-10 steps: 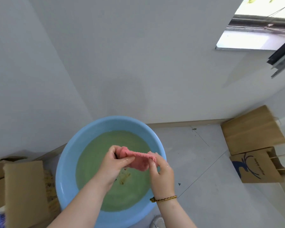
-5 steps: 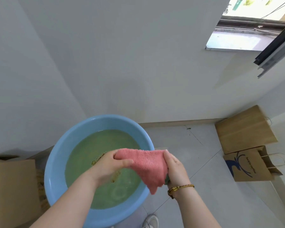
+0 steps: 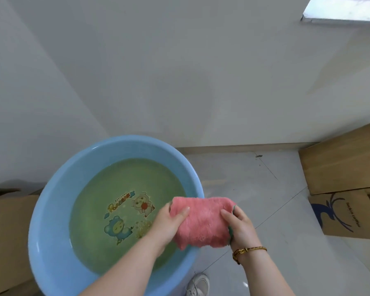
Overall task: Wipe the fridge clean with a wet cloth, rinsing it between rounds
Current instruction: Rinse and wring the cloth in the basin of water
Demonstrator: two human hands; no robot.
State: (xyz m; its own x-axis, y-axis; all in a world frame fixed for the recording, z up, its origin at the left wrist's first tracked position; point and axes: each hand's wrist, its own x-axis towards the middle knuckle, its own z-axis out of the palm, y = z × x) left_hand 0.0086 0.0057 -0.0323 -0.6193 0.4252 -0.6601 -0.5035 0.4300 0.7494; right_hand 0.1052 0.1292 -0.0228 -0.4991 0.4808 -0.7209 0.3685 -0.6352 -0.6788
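Note:
A pink fluffy cloth [image 3: 202,223] is stretched between my two hands above the right rim of a blue basin [image 3: 58,193]. My left hand [image 3: 169,221] grips the cloth's left end, thumb on top. At the right end my right hand [image 3: 239,223] holds it, and a green edge of the cloth shows by that palm. The basin holds greenish water over a cartoon print on its bottom. No fridge is in view.
Two brown paper bags [image 3: 342,163] [image 3: 346,212] lie on the grey tiled floor at the right. A cardboard box [image 3: 6,227] stands left of the basin. A white wall rises behind, with a window corner [image 3: 342,9] top right. My shoe [image 3: 198,285] shows below.
The cloth went from a twisted roll over the water to a spread sheet held between both hands. It and the hands shifted right, to the basin's right rim.

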